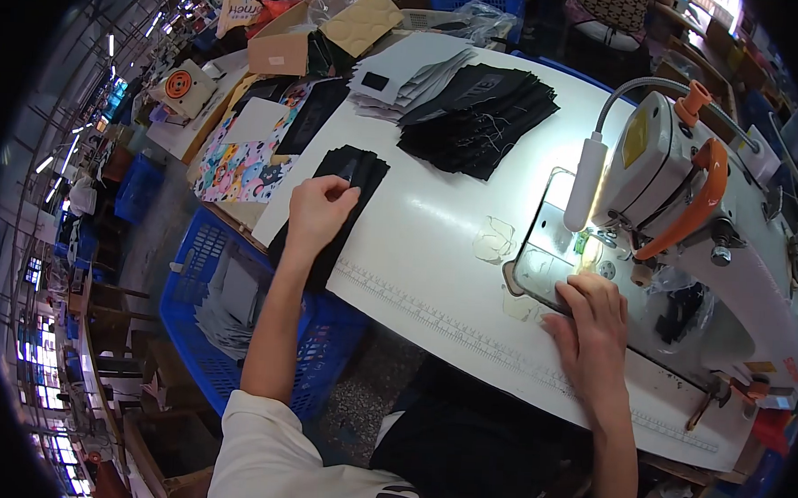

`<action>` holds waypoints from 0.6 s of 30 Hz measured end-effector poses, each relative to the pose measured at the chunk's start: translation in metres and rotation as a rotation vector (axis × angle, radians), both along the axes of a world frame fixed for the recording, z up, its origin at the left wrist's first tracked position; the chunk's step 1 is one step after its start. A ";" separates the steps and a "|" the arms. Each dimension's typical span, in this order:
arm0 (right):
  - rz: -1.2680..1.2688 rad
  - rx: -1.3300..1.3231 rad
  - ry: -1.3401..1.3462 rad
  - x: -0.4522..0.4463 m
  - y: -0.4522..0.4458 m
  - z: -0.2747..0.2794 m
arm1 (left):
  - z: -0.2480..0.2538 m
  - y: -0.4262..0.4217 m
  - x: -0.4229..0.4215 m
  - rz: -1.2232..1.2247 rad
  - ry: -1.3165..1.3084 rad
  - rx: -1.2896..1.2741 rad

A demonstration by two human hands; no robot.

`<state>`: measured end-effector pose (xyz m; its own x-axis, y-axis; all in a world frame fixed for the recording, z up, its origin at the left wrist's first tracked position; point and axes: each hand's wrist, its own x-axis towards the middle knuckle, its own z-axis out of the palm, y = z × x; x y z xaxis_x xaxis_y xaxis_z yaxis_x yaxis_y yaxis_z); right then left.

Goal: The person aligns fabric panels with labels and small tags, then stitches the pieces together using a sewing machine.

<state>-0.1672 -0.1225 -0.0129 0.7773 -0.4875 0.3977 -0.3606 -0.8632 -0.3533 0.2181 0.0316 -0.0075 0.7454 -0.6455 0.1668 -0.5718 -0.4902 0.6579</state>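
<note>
My left hand (322, 212) is over a stack of long black cloth pieces (354, 167) at the table's left edge. Its thumb and forefinger are pinched together near the stack's right side; whether cloth is between them I cannot make out. My right hand (593, 333) lies with fingers stretched out on the front edge of the sewing machine's metal bed (540, 271), left of and below the needle area. The white sewing machine (656, 162) with orange parts stands at the right, its lamp (585, 181) lit. No cloth shows under the needle.
Behind lie a fanned pile of black pieces (476, 119) with loose threads and a pile of grey pieces (411, 71). A blue basket (187, 302) holding grey pieces stands below the table's left edge. Patterned cloth (242, 171) and a cardboard box (278, 55) are at the far left.
</note>
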 end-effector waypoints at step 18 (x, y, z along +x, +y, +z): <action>0.052 -0.085 0.023 -0.001 -0.002 0.011 | 0.046 0.008 -0.119 -0.339 0.103 0.105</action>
